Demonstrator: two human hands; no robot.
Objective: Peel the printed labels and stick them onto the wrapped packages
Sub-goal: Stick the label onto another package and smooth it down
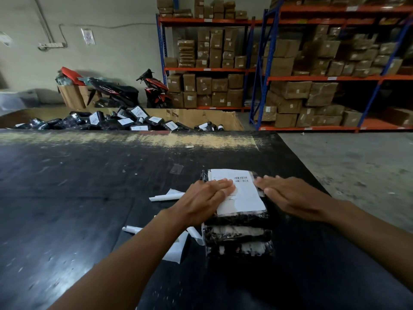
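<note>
A stack of black wrapped packages [239,240] stands on the black table [78,186] in front of me. A white printed label [242,195] with a barcode lies flat on the top package. My left hand [205,198] rests flat on the label's left side, fingers together and stretched out. My right hand [288,195] lies flat on the package's right edge, just beside the label. Neither hand grips anything.
Curled white backing strips [166,195] and paper scraps [176,249] lie left of the stack. A large cardboard bin [196,118] holding several labelled black packages [125,121] stands beyond the table's far edge. Shelving with brown boxes [312,74] and parked scooters [154,90] fill the background.
</note>
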